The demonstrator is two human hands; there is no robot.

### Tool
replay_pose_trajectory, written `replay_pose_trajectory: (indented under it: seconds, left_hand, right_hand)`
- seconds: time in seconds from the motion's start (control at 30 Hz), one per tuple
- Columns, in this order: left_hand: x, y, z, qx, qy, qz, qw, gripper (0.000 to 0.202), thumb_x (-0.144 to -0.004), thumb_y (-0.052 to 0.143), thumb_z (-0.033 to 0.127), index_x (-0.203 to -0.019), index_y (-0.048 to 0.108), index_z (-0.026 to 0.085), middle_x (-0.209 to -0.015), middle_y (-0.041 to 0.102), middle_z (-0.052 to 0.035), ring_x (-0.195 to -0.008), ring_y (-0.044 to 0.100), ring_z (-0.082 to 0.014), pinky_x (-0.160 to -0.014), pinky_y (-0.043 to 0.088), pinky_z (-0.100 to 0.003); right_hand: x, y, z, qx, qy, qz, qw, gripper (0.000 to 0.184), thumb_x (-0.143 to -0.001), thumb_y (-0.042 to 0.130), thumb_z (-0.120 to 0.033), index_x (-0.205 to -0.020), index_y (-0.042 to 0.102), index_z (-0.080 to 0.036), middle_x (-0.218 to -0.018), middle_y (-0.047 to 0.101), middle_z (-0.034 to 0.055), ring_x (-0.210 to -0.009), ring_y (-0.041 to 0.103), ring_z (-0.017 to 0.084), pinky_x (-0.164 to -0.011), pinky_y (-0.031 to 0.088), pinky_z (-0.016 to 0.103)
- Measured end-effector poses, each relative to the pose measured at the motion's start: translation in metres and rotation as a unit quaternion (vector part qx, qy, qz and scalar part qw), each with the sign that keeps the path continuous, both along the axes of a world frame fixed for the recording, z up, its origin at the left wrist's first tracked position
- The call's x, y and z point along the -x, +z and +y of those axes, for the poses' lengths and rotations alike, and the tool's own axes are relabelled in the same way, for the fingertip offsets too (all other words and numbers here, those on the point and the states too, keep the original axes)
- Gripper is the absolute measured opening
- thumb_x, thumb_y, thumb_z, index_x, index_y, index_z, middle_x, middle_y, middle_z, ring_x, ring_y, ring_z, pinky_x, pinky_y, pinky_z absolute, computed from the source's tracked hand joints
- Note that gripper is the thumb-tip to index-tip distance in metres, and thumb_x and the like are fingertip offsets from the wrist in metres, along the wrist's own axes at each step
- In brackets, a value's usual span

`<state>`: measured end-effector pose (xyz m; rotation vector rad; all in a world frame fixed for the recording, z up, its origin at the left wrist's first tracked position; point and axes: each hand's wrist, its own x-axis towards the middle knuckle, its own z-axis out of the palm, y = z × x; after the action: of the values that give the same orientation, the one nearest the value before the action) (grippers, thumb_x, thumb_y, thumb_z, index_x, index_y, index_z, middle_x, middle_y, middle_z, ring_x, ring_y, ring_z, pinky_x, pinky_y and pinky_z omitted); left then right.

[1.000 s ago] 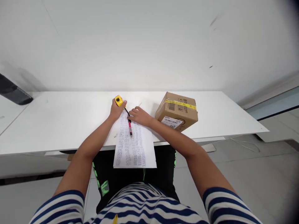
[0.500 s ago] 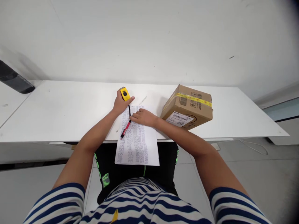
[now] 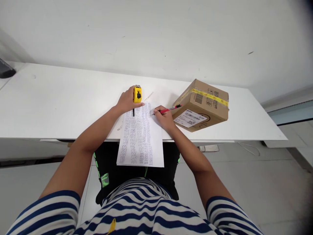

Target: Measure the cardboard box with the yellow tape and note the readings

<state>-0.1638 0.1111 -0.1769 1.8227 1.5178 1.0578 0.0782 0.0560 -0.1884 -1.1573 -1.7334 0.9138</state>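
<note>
A yellow and black tape measure [image 3: 137,94] is gripped in my left hand [image 3: 126,101], with a dark strap hanging below it over the top of the paper. My left thumb lies at the upper edge of the paper sheets [image 3: 157,147], which carry columns of dense handwriting and hang over the table's front edge. A red and black pen [image 3: 166,110] is pinched in my right hand [image 3: 166,120], its tip pointing left at the upper right part of the page. Whether the tip touches the paper I cannot tell.
A taped cardboard box [image 3: 212,114] with a white shipping label stands tilted in view, just right of my right hand. The white table [image 3: 73,104] runs along a wall. A dark cylindrical object [image 3: 6,69] is at the far left edge.
The pen, earlier pointing down-left near the strap, is now in a writing grip in my right hand, which has moved right. The tape measure has turned more upright. The view has shifted.
</note>
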Motion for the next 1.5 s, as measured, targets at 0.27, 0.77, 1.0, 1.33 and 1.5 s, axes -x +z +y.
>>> replay_pose_trajectory:
  seconds: [0.27, 0.77, 1.0, 1.33, 1.5]
  left_hand:
    - [-0.001, 0.004, -0.002, 0.014, 0.004, 0.026, 1.0, 0.096, -0.052, 0.101, 0.045, -0.134, 0.053, 0.025, -0.118, 0.067, -0.0123, -0.111, 0.063, -0.0404, -0.1, 0.05, -0.058]
    - [0.001, -0.008, 0.003, -0.007, -0.004, 0.014, 1.0, 0.096, -0.053, 0.1, 0.049, -0.134, 0.054, 0.025, -0.115, 0.067, -0.0112, -0.107, 0.061, -0.0373, -0.1, 0.05, -0.055]
    - [0.002, -0.011, 0.005, -0.012, -0.007, -0.013, 1.0, 0.096, -0.05, 0.101, 0.047, -0.131, 0.055, 0.026, -0.111, 0.067, -0.0097, -0.11, 0.06, -0.038, -0.101, 0.05, -0.055]
    - [0.001, -0.009, 0.004, 0.004, -0.006, -0.011, 1.0, 0.097, -0.051, 0.101, 0.042, -0.134, 0.054, 0.025, -0.115, 0.066, -0.0113, -0.115, 0.06, -0.0415, -0.103, 0.048, -0.06]
    - [0.002, -0.015, 0.008, 0.005, -0.014, -0.069, 0.997, 0.097, -0.049, 0.102, 0.032, -0.134, 0.056, 0.027, -0.112, 0.066, -0.011, -0.122, 0.056, -0.0439, -0.104, 0.049, -0.06]
  right_hand:
    - [0.001, -0.001, -0.005, 0.029, 0.059, -0.051, 0.997, 0.023, -0.087, 0.056, -0.042, -0.076, 0.061, -0.023, -0.067, 0.055, -0.0034, -0.066, 0.049, 0.015, -0.066, 0.039, 0.032]
    - [0.0, -0.008, -0.004, 0.017, 0.072, -0.051, 0.996, 0.022, -0.09, 0.056, -0.04, -0.079, 0.063, -0.022, -0.069, 0.058, -0.0025, -0.069, 0.051, 0.015, -0.068, 0.04, 0.032]
    - [0.001, -0.002, -0.004, 0.024, 0.059, -0.051, 0.997, 0.021, -0.088, 0.056, -0.04, -0.078, 0.062, -0.023, -0.068, 0.058, -0.0025, -0.068, 0.051, 0.015, -0.068, 0.04, 0.033]
    - [0.001, -0.001, -0.005, 0.019, 0.06, -0.059, 0.996, 0.021, -0.088, 0.055, -0.039, -0.076, 0.061, -0.023, -0.068, 0.058, -0.0023, -0.068, 0.051, 0.015, -0.066, 0.04, 0.031]
    - [0.0, -0.003, -0.004, 0.023, 0.043, -0.057, 0.997, 0.021, -0.087, 0.056, -0.04, -0.074, 0.061, -0.023, -0.064, 0.056, -0.0031, -0.066, 0.05, 0.015, -0.065, 0.039, 0.032]
